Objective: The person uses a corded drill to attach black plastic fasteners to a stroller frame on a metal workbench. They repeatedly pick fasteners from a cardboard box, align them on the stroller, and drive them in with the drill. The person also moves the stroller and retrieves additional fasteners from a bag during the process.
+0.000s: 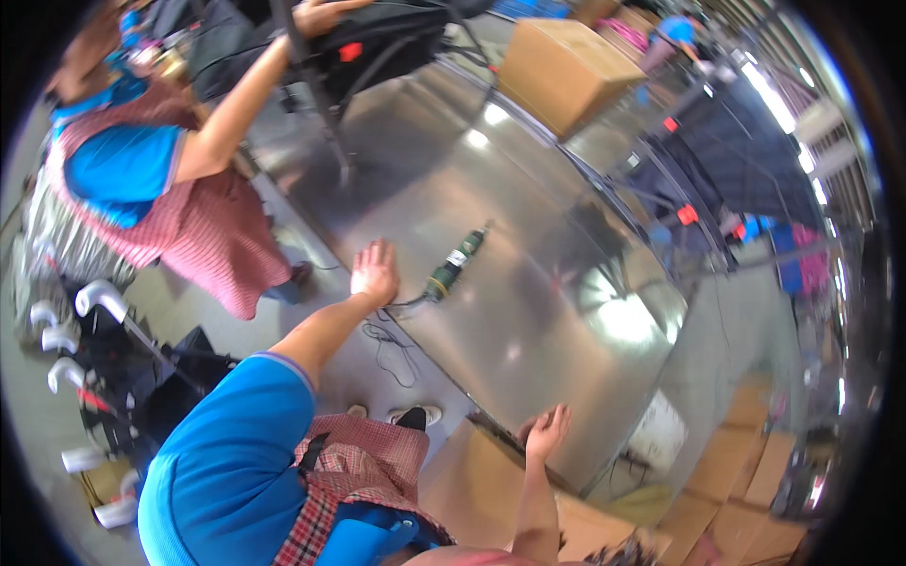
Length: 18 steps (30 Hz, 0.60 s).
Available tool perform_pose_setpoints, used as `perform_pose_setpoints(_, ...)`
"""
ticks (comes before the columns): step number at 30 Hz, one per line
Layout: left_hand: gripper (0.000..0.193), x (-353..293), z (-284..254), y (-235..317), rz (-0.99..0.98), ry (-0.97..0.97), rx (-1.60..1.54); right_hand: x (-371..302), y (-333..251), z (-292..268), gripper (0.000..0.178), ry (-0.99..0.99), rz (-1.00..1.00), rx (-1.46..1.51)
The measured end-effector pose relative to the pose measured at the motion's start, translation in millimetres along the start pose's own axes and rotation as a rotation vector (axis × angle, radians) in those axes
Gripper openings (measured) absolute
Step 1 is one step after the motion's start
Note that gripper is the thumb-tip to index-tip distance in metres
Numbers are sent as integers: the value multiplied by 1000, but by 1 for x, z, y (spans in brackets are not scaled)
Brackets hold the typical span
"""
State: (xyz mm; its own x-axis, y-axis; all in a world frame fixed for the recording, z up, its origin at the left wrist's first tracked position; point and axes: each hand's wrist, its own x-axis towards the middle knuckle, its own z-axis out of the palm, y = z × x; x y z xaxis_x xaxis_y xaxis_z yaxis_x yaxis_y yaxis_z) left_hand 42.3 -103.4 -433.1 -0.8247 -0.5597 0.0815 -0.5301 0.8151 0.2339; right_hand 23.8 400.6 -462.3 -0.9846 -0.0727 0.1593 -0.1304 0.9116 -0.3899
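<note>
The fingers [378, 251] of the left hand [376, 274] are being kept extended and released, laid at the edge of the metal tabletop [528, 311]. The fingers of the right hand [545, 434] are also being held loosely unclenched, near the tabletop's edge closest to the person; whether the metal is being touched there cannot be told. Just beside the left hand, a green power tool [450, 271] is being supported lying on the tabletop, its narrow tip being pointed away from that hand. A dark cord [409, 303] is being trailed from its rear end toward the left hand.

Farther out, a black fabric item with a frame [387, 57] is being touched by the hand [326, 14] of a co-worker in a blue sleeve [127, 170] and checked apron [203, 226]. Past the tabletop's far side, a closed cardboard box [566, 75] is being seen, and a black framed item with orange-red parts [722, 156] is being seen to its right.
</note>
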Motion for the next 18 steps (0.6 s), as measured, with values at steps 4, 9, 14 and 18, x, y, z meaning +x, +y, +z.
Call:
perform_pose_setpoints(4, 59, 5, 12, -5, -13, -32, 60, 6, 2, 0, 50, 20, -9, 2)
perform_pose_setpoints(9, 56, 6, 11, -1, 45, 3, 109, 4, -6, -4, 51, 33, 15, 13)
perform_pose_setpoints(14, 57, 5, 9, -3, 75, -2, 91, 0, -7, -4, 51, 39, 12, 1)
perform_pose_setpoints(18, 56, 4, 5, -1, 76, -30, 107, 2, -17, -13, 51, 30, 10, 5)
